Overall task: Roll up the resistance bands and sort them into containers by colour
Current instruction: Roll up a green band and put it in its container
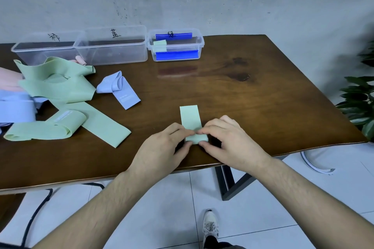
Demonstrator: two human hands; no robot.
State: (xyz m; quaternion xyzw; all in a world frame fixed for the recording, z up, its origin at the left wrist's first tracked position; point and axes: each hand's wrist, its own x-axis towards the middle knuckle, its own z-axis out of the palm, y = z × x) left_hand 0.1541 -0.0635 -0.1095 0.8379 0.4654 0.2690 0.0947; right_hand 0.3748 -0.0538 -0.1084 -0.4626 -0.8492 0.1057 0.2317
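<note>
The green resistance band (190, 116) lies flat on the wooden table (263, 91), close to its near edge. Its long axis runs straight away from the person. The near end is already turned into a small roll, and both hands hold that roll: the left hand (162, 145) pinches its left end and the right hand (230, 141) pinches its right end, with curled index fingertips on top and thumbs at the near side. The fingertips of the two hands nearly meet over the middle of the roll.

The unrolled tail extends directly beyond the fingertips, away from the grip, square to the roll axis. Both hands are equally near. In my judgement the coming move is a forward roll along that tail, and equal pressure on both ends is needed to keep the edges aligned.

The lidless clear container with blue clips (175, 45), which holds one green roll (160, 45), stands well beyond the grip, slightly left.
</note>
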